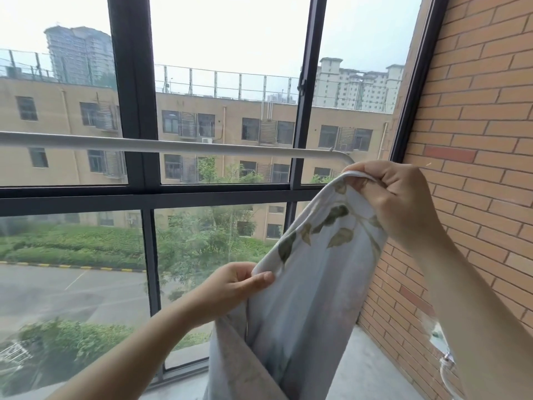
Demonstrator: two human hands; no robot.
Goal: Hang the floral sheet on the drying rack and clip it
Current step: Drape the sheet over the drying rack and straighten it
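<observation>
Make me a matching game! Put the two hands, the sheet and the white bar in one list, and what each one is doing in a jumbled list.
Things:
1. right hand
2. left hand
3. floral sheet
4. white bar

States:
A. bare, nothing draped over it
B. pinches the sheet's edge lower down
C. hangs down from both hands
D. grips the sheet's top corner, up near the bar's bend

Pairs: 1-D, 2-B, 3-C, 4-A
</observation>
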